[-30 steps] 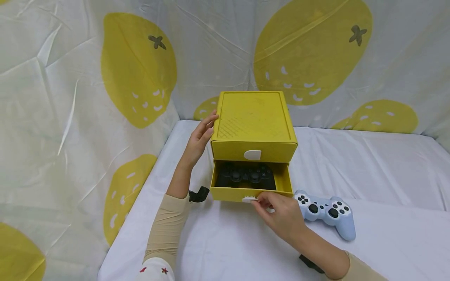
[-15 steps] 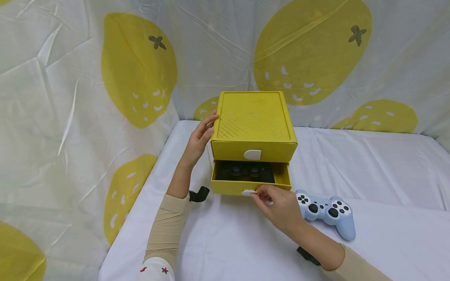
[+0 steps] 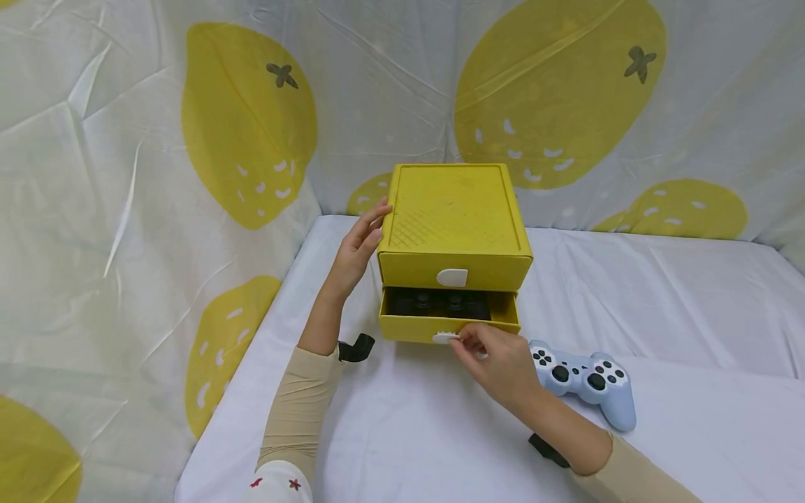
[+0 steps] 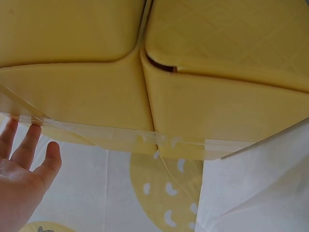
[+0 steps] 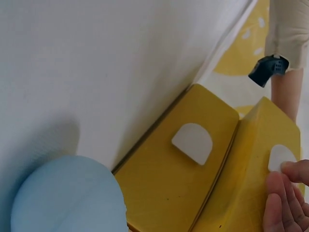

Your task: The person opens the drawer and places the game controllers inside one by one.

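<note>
A yellow two-drawer box stands on the white cloth, its lower drawer partly out. Inside that drawer lies a black game controller, its rear part hidden beneath the upper drawer. My right hand pinches the white tab handle on the lower drawer's front. In the right wrist view, thumb and fingers meet at this tab. My left hand touches the box's left side with extended fingers, which the left wrist view shows against the yellow wall.
A light blue game controller lies on the white cloth right of the box, close to my right forearm. The upper drawer is closed flush with the box. Lemon-print fabric hangs behind and to the left.
My right hand has pushed the lower drawer inward, away from me, so less of the black controller shows. The left hand has stayed in place.
</note>
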`<state>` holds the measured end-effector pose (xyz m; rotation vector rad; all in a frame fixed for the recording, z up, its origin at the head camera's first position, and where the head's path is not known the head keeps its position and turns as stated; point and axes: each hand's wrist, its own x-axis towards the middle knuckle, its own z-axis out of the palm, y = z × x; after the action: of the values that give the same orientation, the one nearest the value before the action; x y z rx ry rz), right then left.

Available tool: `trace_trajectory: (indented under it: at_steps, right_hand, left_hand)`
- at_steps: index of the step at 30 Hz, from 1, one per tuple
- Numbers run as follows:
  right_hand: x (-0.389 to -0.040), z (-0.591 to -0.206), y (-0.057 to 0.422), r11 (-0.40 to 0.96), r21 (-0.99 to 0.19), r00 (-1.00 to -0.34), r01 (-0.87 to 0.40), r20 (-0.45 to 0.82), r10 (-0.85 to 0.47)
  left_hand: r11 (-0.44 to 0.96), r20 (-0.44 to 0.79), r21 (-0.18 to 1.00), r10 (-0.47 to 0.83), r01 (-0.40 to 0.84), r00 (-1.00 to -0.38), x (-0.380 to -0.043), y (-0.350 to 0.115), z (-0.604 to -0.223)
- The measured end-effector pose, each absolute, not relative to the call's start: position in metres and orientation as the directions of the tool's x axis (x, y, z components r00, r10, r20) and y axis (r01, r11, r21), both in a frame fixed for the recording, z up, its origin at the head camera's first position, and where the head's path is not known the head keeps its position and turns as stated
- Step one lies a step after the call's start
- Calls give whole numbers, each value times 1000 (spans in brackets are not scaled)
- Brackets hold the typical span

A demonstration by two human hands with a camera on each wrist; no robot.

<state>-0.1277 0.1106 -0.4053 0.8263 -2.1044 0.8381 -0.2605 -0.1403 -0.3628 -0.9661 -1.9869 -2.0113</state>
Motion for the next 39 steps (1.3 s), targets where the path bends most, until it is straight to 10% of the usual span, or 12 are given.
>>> trace_trajectory:
  at_steps: [39]
  right_hand:
    - [-151,-406,111,625,-311,-576,-716,769,-278]
  left_hand:
    - [-109,539,838,313,534,-782,-259,-139,-362]
